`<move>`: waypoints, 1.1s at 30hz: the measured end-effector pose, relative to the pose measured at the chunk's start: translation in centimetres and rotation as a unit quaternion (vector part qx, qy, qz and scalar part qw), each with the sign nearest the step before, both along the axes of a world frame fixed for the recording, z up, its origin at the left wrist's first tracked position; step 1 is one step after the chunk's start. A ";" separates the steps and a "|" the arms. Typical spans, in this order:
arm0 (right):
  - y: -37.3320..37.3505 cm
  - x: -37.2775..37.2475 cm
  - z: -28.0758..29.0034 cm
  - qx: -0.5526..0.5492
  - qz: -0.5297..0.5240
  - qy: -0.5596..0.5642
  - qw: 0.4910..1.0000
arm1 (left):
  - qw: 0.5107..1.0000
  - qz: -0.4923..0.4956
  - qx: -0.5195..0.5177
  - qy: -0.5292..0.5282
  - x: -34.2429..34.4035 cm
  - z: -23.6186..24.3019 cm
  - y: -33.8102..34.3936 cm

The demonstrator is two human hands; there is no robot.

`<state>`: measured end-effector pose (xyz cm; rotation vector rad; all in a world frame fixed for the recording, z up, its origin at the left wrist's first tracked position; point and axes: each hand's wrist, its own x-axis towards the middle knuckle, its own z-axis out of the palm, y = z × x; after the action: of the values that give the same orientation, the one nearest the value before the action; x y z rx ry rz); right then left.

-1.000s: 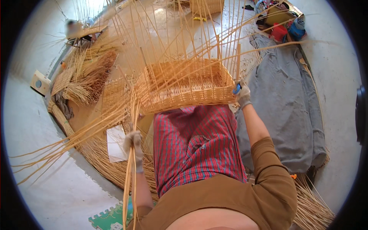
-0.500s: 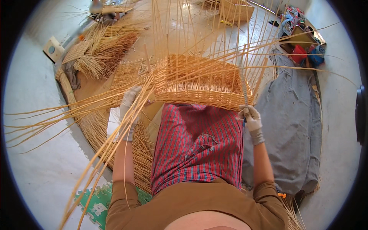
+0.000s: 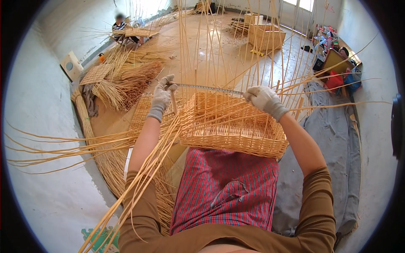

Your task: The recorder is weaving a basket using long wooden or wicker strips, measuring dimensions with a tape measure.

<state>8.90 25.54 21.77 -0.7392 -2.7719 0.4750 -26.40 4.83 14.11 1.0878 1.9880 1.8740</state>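
Observation:
A rectangular wicker basket (image 3: 234, 145), unfinished, with long canes standing up and sticking out of its sides, rests against my lap on a red checked cloth (image 3: 223, 185). A thin tape measure (image 3: 209, 88) is stretched above its far side, bowing slightly. My left hand (image 3: 162, 98), in a pale work glove, is closed at the tape's left end, near the basket's far left corner post. My gloved right hand (image 3: 266, 101) grips the tape toward the far right corner, its fingers pinched together. Whatever part of the tape lies inside the right hand is hidden.
Loose canes (image 3: 139, 185) fan out on my left, near the wall. Farther left lie bundles of willow rods (image 3: 130, 84). A grey cloth (image 3: 325, 164) covers something on my right. A woven box (image 3: 265, 37) stands farther off. Another person (image 3: 120, 28) sits at the far left.
Both hands have risen from the basket's near side to its far side. The tape, which hung from my right hand over the right side, now spans between both hands. The view has tilted up.

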 end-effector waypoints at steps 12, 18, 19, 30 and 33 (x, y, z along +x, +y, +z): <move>14.2 17.6 -0.6 -0.099 -0.130 0.069 0.984 | 0.998 -0.048 0.006 -0.036 -4.7 -1.3 -0.9; 16.1 20.3 -4.0 -0.086 -0.214 0.084 0.969 | 0.995 0.045 -0.078 0.032 -4.1 0.5 -0.7; 15.9 20.0 -4.6 -0.049 -0.207 0.097 0.972 | 0.993 0.060 -0.095 0.020 -4.1 0.6 -0.8; 16.5 19.0 -4.5 -0.223 -0.182 0.141 0.947 | 0.986 0.026 -0.119 0.112 -7.7 0.0 0.2; 16.2 19.3 -3.8 -0.253 -0.154 0.137 0.945 | 0.959 0.048 -0.157 0.230 -7.1 -0.2 0.0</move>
<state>28.18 41.74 17.96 -1.0957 -2.2327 1.1428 -33.54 4.87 13.86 1.4446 2.5185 1.3550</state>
